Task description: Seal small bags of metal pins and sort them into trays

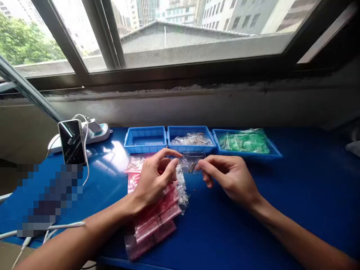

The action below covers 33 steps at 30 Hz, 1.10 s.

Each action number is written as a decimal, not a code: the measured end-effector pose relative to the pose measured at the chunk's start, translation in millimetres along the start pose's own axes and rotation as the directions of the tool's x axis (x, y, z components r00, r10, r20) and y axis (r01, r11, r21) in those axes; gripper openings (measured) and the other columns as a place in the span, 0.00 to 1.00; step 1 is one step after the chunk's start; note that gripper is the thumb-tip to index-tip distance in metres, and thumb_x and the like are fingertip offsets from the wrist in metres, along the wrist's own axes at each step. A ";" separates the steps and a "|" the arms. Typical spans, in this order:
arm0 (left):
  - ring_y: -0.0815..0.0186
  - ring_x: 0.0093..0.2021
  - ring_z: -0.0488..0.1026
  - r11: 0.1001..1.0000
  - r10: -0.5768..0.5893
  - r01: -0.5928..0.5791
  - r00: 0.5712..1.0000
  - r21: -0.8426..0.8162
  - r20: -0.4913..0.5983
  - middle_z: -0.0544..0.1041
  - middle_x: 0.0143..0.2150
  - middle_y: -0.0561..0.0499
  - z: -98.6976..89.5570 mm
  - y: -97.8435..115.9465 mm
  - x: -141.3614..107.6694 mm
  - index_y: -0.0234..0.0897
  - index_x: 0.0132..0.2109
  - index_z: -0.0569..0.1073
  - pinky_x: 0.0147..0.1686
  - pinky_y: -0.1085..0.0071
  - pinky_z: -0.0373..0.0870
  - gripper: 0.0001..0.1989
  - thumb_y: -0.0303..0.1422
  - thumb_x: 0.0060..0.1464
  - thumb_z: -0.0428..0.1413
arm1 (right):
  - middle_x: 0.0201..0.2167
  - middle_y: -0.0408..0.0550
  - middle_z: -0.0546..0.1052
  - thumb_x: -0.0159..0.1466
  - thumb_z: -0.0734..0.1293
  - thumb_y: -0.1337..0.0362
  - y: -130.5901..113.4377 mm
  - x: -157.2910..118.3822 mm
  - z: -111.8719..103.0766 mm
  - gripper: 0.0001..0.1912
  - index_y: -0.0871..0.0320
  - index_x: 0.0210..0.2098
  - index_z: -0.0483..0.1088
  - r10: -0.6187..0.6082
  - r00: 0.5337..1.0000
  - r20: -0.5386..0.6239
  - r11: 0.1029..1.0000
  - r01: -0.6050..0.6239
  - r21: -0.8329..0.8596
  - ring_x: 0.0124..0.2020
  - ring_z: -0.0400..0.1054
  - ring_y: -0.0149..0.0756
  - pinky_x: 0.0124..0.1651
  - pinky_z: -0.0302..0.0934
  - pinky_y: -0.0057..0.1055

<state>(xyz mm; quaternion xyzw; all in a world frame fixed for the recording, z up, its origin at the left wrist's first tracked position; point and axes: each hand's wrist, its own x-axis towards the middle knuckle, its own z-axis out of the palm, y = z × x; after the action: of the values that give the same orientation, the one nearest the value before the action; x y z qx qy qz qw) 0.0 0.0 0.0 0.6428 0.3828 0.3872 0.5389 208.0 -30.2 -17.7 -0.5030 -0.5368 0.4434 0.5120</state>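
Observation:
My left hand hovers over pink plastic bags stacked on the blue table, its thumb and forefinger apart with nothing between them. A small clear bag holding a few thin metal pieces lies between my two hands. My right hand is at the bag's right side, thumb and fingertips pressed together; whatever they pinch is too small to make out. More clear bags with small silvery pieces lie to the right of the pink ones, partly under my left hand.
Behind the hands stand three blue trays: one with little visible in it, one with clear bags, one with green bags. A phone, power strip and white cables are at the left. A window is behind.

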 end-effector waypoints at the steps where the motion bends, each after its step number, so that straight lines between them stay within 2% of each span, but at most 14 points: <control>1: 0.71 0.22 0.67 1.000 -0.002 0.002 1.000 -0.017 -0.003 0.69 0.23 0.58 -0.3 -1.6 1.0 0.34 0.49 0.73 0.23 0.77 0.67 0.11 0.38 0.68 0.55 | 0.17 0.42 0.74 0.65 0.75 0.52 1.9 4.8 -2.4 0.17 0.58 0.28 0.82 0.012 0.999 -0.036 0.999 -0.011 0.031 0.15 0.66 0.25 0.21 0.62 0.21; 5: 0.71 0.22 0.67 0.999 0.009 -0.009 1.000 -0.051 -0.006 0.70 0.23 0.58 -1.5 -5.8 4.5 0.36 0.50 0.72 0.25 0.75 0.68 0.10 0.37 0.69 0.54 | 0.22 0.45 0.79 0.62 0.76 0.49 9.4 23.1 -9.2 0.17 0.58 0.33 0.84 0.064 0.987 -0.146 0.989 -0.043 0.144 0.18 0.70 0.28 0.20 0.63 0.22; 8: 0.71 0.22 0.67 0.998 0.029 -0.029 0.999 -0.058 -0.014 0.71 0.22 0.58 -2.3 -5.7 5.8 0.36 0.50 0.71 0.25 0.75 0.67 0.09 0.37 0.69 0.54 | 0.34 0.50 0.84 0.61 0.76 0.48 13.5 31.3 -11.2 0.20 0.57 0.42 0.83 0.098 0.981 -0.167 0.979 -0.066 0.191 0.23 0.74 0.31 0.21 0.64 0.24; 10: 0.71 0.22 0.66 0.996 0.041 -0.043 0.999 -0.073 -0.028 0.71 0.23 0.58 -2.6 -4.9 6.2 0.36 0.49 0.71 0.24 0.76 0.66 0.08 0.36 0.70 0.54 | 0.37 0.52 0.84 0.64 0.73 0.48 14.0 31.6 -11.7 0.22 0.57 0.49 0.82 0.087 0.990 -0.115 0.990 -0.073 0.122 0.24 0.74 0.33 0.21 0.64 0.26; 12: 0.71 0.21 0.66 0.995 0.049 -0.052 0.998 -0.090 -0.036 0.71 0.22 0.58 -2.6 -4.3 6.5 0.36 0.49 0.71 0.23 0.77 0.65 0.08 0.35 0.70 0.53 | 0.34 0.51 0.83 0.67 0.71 0.52 12.9 28.3 -11.4 0.20 0.58 0.52 0.81 -0.003 0.999 -0.044 0.996 -0.001 -0.094 0.24 0.73 0.33 0.23 0.65 0.28; 14: 0.71 0.21 0.66 0.994 0.052 -0.056 0.998 -0.098 -0.035 0.71 0.22 0.59 -2.5 -4.2 6.7 0.36 0.49 0.71 0.23 0.77 0.65 0.07 0.35 0.70 0.53 | 0.31 0.48 0.80 0.67 0.70 0.58 11.4 23.6 -9.7 0.17 0.59 0.51 0.82 -0.142 0.987 0.069 0.917 0.157 -0.367 0.24 0.70 0.34 0.27 0.66 0.31; 16: 0.71 0.22 0.66 0.994 0.057 -0.059 0.998 -0.091 -0.029 0.71 0.23 0.58 -2.3 -4.8 6.7 0.36 0.48 0.72 0.23 0.77 0.65 0.07 0.35 0.70 0.53 | 0.33 0.49 0.80 0.67 0.69 0.63 11.5 19.9 -7.0 0.17 0.58 0.54 0.81 -0.221 0.952 0.213 0.769 0.304 -0.562 0.27 0.70 0.35 0.32 0.69 0.34; 19: 0.71 0.22 0.67 0.995 0.062 -0.063 0.998 -0.071 -0.020 0.72 0.23 0.58 -2.2 -6.3 6.3 0.37 0.47 0.73 0.24 0.77 0.65 0.07 0.34 0.70 0.53 | 0.41 0.52 0.79 0.68 0.69 0.65 15.7 18.2 -3.9 0.19 0.56 0.57 0.79 -0.213 0.914 0.346 0.601 0.401 -0.691 0.36 0.75 0.42 0.38 0.72 0.38; 23: 0.72 0.22 0.66 0.998 0.051 -0.051 0.999 -0.046 -0.016 0.71 0.23 0.58 -2.1 -7.5 6.0 0.36 0.45 0.74 0.23 0.78 0.64 0.07 0.34 0.70 0.53 | 0.44 0.55 0.80 0.70 0.68 0.65 21.9 19.4 -5.1 0.14 0.57 0.52 0.82 -0.249 0.902 0.353 0.506 0.432 -0.746 0.43 0.77 0.46 0.43 0.73 0.40; 25: 0.72 0.22 0.66 0.998 0.051 -0.052 0.999 -0.039 -0.014 0.72 0.23 0.57 -2.3 -7.3 6.2 0.36 0.44 0.74 0.23 0.77 0.64 0.07 0.33 0.69 0.53 | 0.42 0.54 0.81 0.70 0.67 0.66 21.0 19.2 -6.6 0.12 0.57 0.48 0.83 -0.286 0.899 0.331 0.523 0.436 -0.733 0.41 0.78 0.45 0.42 0.73 0.38; 28: 0.71 0.24 0.66 0.998 0.066 -0.066 0.997 -0.008 -0.036 0.72 0.25 0.56 -2.9 -5.8 6.7 0.36 0.44 0.74 0.25 0.77 0.64 0.07 0.32 0.69 0.53 | 0.38 0.52 0.83 0.69 0.68 0.66 14.5 17.2 -8.0 0.10 0.58 0.41 0.84 -0.298 0.929 0.219 0.670 0.367 -0.645 0.34 0.77 0.40 0.35 0.70 0.34; 31: 0.71 0.27 0.65 0.995 0.082 -0.077 0.993 0.060 -0.082 0.71 0.30 0.55 -3.3 -4.1 7.2 0.36 0.43 0.74 0.26 0.77 0.63 0.06 0.33 0.68 0.54 | 0.34 0.50 0.84 0.68 0.69 0.62 7.1 14.7 -8.7 0.10 0.58 0.38 0.84 -0.198 0.979 0.055 0.868 0.201 -0.453 0.30 0.76 0.37 0.28 0.66 0.30; 33: 0.70 0.30 0.67 0.993 0.086 -0.078 0.992 0.088 -0.093 0.72 0.35 0.53 -3.2 -3.5 7.8 0.36 0.45 0.75 0.28 0.76 0.64 0.06 0.34 0.67 0.56 | 0.31 0.50 0.83 0.66 0.71 0.58 4.0 13.6 -9.0 0.11 0.58 0.38 0.84 -0.102 0.995 0.002 0.955 0.099 -0.280 0.27 0.74 0.36 0.24 0.64 0.28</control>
<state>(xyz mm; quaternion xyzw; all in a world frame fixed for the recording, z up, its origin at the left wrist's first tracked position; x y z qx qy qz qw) 0.0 8.8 -2.4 0.6607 0.3975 0.4232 0.4758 217.7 -16.6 -19.4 -0.5451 -0.6158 0.3334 0.4611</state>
